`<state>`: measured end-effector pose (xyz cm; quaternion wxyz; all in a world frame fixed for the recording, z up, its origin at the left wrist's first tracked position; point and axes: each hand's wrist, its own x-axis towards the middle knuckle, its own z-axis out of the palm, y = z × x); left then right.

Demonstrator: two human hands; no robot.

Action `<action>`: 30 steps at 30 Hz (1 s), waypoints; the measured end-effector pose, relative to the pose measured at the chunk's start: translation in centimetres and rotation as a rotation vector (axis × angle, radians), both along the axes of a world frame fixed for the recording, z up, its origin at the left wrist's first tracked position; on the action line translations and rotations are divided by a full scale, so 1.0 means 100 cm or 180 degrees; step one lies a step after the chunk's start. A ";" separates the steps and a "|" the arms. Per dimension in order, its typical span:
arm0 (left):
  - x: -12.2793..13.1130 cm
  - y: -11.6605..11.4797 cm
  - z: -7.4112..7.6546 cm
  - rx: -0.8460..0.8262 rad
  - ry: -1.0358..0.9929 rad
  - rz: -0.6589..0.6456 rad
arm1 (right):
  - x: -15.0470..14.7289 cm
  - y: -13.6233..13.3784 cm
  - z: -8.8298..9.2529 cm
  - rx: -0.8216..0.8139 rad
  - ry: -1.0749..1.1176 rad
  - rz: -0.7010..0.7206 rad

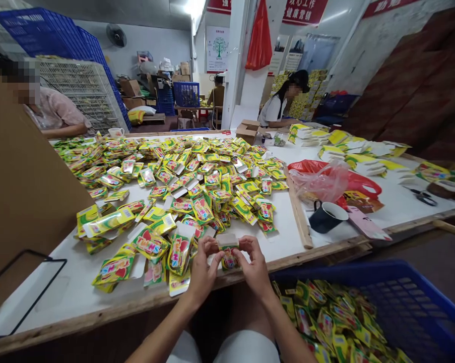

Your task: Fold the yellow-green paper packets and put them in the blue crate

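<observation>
Here, on the white worktop (287,227), the heap of flat yellow-and-green printed card cartons (174,186) lies just beyond my left hand (202,269). Its fingers curl around one small yellow-and-green card carton (228,252), held over the worktop's near edge, and my right hand (255,267) pinches the other side. I seem to be closing its white top flap; tucking it in calls for a steady thumb press. The blue plastic crate (419,302) of cartons stands at my right.
</observation>
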<state>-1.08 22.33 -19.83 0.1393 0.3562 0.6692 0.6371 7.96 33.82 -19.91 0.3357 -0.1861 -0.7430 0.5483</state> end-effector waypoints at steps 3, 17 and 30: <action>-0.002 -0.001 -0.006 -0.0148 0.0019 -0.0065 | 0.003 0.004 -0.007 0.0067 -0.0030 0.0061; -0.011 0.002 0.000 -0.0335 0.0720 -0.0103 | -0.008 0.036 0.012 0.0550 -0.0272 0.0544; -0.004 0.006 0.013 -0.0118 0.0769 0.0031 | -0.005 0.022 0.018 0.0445 -0.0175 0.0565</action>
